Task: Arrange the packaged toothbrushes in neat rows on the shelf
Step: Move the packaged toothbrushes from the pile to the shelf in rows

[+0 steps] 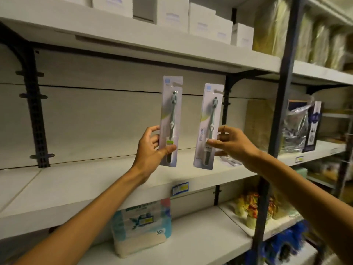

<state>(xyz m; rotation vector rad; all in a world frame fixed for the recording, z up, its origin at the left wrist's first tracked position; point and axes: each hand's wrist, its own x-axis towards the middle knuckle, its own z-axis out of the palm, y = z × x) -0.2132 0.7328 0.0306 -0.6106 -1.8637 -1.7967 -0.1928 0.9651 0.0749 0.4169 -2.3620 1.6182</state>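
Our left hand point(150, 148) pinches one upright toothbrush pack point(171, 121); our right hand point(232, 142) pinches another pack point(208, 127), seemingly above the shelf point(95, 186).

The left hand point(152, 150) is gripping one pack point(171, 121) upright above the shelf point(95, 188). The right hand point(232, 143) is pinching a second pack point(208, 127) just beside it, also above the shelf, tilted slightly.

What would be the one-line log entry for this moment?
left hand: holds left toothbrush pack upright | right hand: pinches right toothbrush pack upright | shelf: neither pack set down yet
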